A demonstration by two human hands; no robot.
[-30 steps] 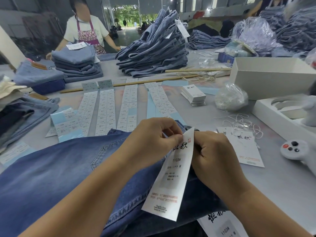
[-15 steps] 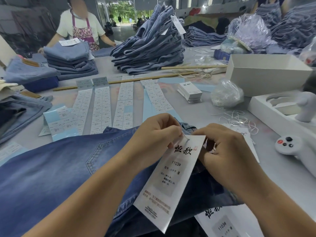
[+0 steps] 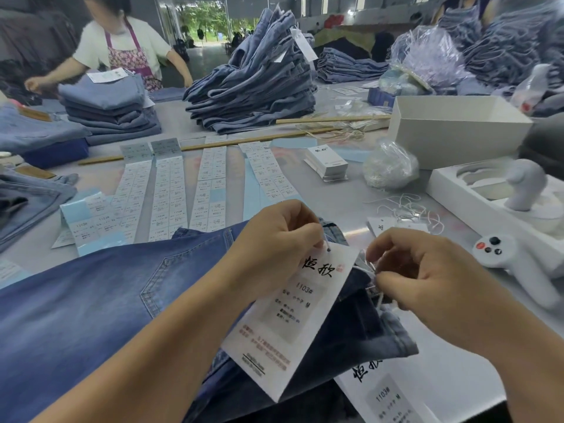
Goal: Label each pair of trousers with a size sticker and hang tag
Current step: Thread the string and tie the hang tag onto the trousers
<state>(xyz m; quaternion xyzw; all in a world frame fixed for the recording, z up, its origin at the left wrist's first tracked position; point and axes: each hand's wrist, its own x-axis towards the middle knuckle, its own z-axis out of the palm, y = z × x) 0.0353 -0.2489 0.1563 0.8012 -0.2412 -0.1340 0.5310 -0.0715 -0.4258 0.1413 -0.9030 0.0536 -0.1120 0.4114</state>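
sticker strips [image 3: 171, 193] beyond trousers [image 3: 91, 300] (controller [image 3: 500, 254] rightward)

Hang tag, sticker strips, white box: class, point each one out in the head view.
hang tag [image 3: 297, 312], head view, middle of its printed face
sticker strips [image 3: 171, 193], head view, middle of one strip
white box [image 3: 457, 141], head view, front wall

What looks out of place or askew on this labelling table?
A white game controller lies at the right among the tagging supplies. The tall stack of jeans at the back leans, its upper pairs tilted steeply.
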